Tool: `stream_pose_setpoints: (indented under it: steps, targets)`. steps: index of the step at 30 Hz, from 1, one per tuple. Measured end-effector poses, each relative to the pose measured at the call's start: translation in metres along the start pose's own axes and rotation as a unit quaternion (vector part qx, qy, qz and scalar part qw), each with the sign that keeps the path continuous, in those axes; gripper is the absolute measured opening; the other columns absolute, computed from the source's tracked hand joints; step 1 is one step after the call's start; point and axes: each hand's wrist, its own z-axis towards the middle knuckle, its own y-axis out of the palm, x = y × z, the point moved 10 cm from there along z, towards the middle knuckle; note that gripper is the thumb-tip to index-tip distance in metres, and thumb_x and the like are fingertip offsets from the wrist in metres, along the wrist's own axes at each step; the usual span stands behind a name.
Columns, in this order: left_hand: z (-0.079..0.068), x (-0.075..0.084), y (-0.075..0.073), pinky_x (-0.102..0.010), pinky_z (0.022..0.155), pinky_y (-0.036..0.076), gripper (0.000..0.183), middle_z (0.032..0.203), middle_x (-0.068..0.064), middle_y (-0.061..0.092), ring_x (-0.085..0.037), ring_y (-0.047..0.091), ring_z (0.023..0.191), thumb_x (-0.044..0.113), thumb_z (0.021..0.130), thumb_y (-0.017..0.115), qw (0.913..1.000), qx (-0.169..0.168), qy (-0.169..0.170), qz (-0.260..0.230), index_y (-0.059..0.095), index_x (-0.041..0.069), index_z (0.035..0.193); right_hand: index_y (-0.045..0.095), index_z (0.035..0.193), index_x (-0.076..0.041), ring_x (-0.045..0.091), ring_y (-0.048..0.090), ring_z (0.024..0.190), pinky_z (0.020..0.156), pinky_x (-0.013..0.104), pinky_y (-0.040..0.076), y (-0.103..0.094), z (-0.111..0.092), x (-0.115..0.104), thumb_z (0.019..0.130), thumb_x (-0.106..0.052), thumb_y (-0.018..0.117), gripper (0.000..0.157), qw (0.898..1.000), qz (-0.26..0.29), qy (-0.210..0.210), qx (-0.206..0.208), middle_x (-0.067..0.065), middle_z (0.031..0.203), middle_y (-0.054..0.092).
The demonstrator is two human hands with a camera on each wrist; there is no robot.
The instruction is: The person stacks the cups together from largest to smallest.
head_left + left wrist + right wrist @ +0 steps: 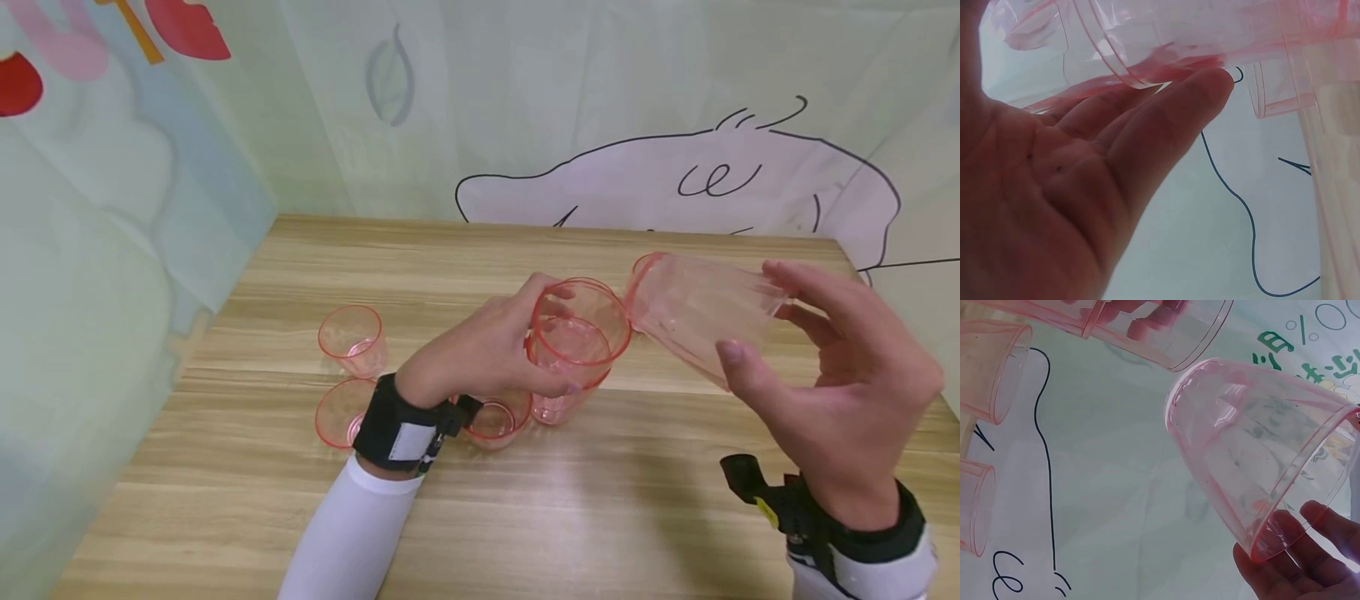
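Observation:
My left hand (498,350) curls round a stack of clear pink-tinted plastic cups (581,333), one nested in another, mouths up. From above I cannot tell whether the stack touches the table. On the right, my right hand (855,375) holds a similar cup (697,308) tipped on its side. Its rim lies at my fingers and its base points left, close beside the stack's rim. The right wrist view shows my fingertips (1285,534) pinching this cup (1229,444) at the rim. In the left wrist view, my fingers (1166,125) lie against the stacked cups (1166,44).
Two more pink cups, a rear one (352,342) and a front one (341,408), stand upright at the left of the wooden table (562,517). Another cup (495,421) stands partly hidden under my left wrist. A printed cloth (337,125) hangs behind and left.

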Motion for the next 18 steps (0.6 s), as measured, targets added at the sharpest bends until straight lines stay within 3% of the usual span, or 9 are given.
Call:
stream_pose_setpoints:
  steps: [8, 18]
  targets:
    - [-0.001, 0.001, 0.0, -0.026, 0.092, 0.049, 0.081, 0.129, 0.001, 0.063, -0.013, 0.063, 0.107, 0.031, 0.074, 0.09, 0.9999, 0.0, 0.01, 0.003, 0.041, 0.017, 0.137, 0.062, 0.104, 0.026, 0.035, 0.064, 0.098, 0.093, 0.031, 0.054, 0.007, -0.001, -0.002, 0.057, 0.011, 0.086, 0.055, 0.997, 0.073, -0.01, -0.014, 0.032, 0.105, 0.067]
    - [0.001, -0.001, 0.001, -0.026, 0.089, 0.05, 0.083, 0.13, 0.001, 0.062, -0.012, 0.063, 0.104, 0.03, 0.074, 0.09, 1.0, -0.007, 0.001, -0.004, 0.04, 0.018, 0.139, 0.061, 0.11, 0.024, 0.03, 0.064, 0.101, 0.094, 0.029, 0.053, 0.019, 0.0, -0.007, 0.062, -0.001, 0.092, 0.062, 0.999, 0.015, -0.006, -0.049, 0.027, 0.109, 0.067]
